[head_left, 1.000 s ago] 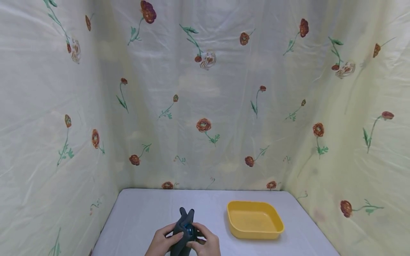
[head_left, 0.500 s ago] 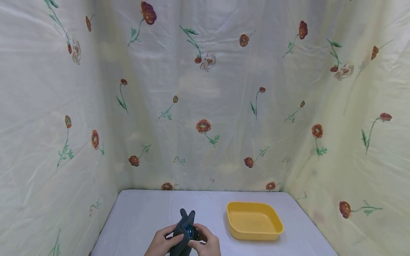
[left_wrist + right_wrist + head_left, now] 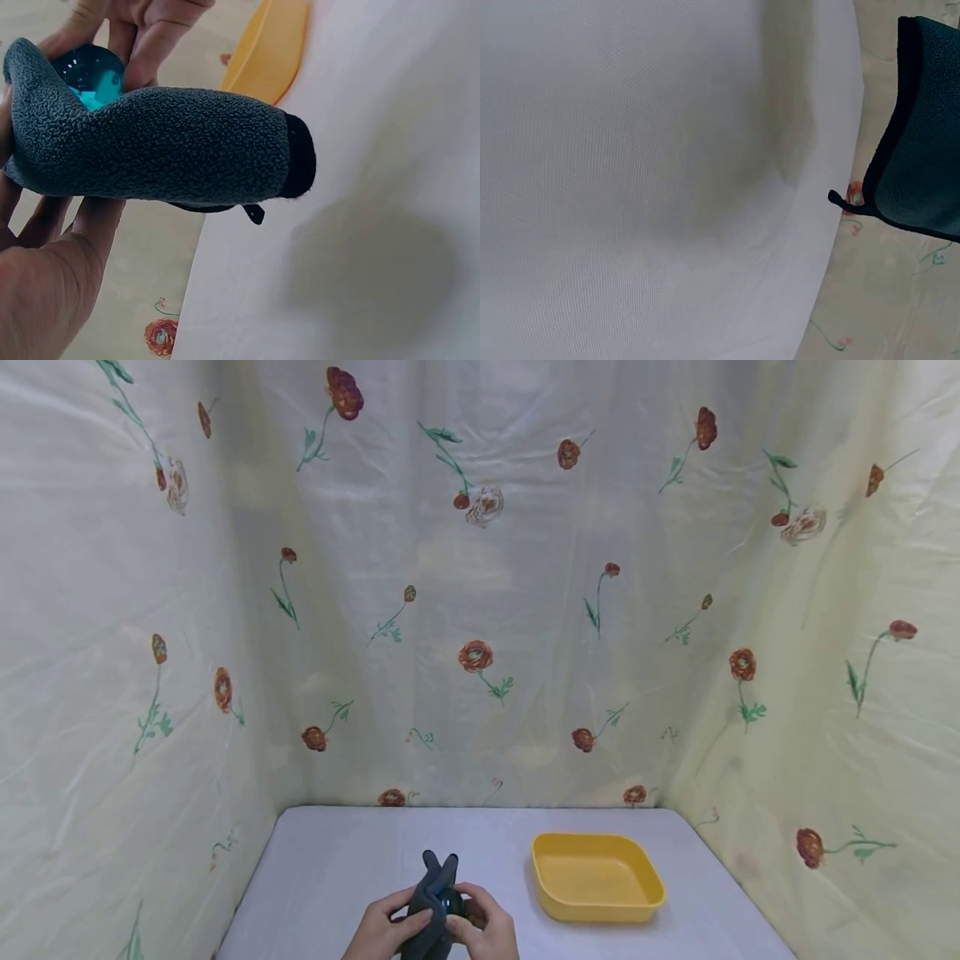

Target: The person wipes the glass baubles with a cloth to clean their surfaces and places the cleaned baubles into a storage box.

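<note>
A dark grey-green fleecy cloth (image 3: 429, 935) with black edging is bunched upright between both hands, above the table. My left hand (image 3: 384, 928) grips its left side, thumb across the front. My right hand (image 3: 486, 927) holds a shiny, see-through teal round object (image 3: 452, 902) against the cloth's right side. In the left wrist view, the teal object (image 3: 94, 67) shows small light spots and sits in a fold of the cloth (image 3: 165, 146); its lower part is hidden. A corner of the cloth (image 3: 922, 142), with a small black loop, hangs in the right wrist view.
A yellow rectangular tray (image 3: 600, 913) stands on the white-covered table (image 3: 330, 852), to the right of the hands. Flower-printed curtains (image 3: 480, 577) enclose the table at the back and on both sides.
Both hands keep their holds on the cloth and the teal object. The right thumb has shifted slightly over the teal object; otherwise the scene is nearly the same.
</note>
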A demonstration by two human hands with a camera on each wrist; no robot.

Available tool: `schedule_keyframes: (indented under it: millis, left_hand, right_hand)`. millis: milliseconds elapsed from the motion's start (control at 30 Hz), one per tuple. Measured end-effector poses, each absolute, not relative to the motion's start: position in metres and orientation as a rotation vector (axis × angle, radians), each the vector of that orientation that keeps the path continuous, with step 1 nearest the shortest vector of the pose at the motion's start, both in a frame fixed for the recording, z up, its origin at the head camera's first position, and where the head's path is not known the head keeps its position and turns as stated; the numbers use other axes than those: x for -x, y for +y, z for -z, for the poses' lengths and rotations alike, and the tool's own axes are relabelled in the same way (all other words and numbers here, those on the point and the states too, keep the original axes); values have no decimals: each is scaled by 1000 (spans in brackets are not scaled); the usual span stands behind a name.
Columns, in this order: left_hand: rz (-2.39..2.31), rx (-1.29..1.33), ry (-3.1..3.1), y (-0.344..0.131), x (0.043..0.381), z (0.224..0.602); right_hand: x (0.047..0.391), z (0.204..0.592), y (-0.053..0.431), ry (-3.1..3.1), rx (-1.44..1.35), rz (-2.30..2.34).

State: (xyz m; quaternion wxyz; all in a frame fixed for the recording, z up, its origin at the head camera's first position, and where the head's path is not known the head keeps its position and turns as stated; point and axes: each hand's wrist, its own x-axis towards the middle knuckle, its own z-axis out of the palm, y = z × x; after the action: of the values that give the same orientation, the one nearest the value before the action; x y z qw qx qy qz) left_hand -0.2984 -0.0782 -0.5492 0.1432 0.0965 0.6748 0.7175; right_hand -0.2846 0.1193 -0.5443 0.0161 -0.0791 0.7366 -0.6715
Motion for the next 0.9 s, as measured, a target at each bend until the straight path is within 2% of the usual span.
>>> schedule_keyframes:
  millis: [900]
  left_hand:
    - [-2085,-282,1977,-77,296,549]
  right_hand:
    - [288,541,121,2129,262,2064]
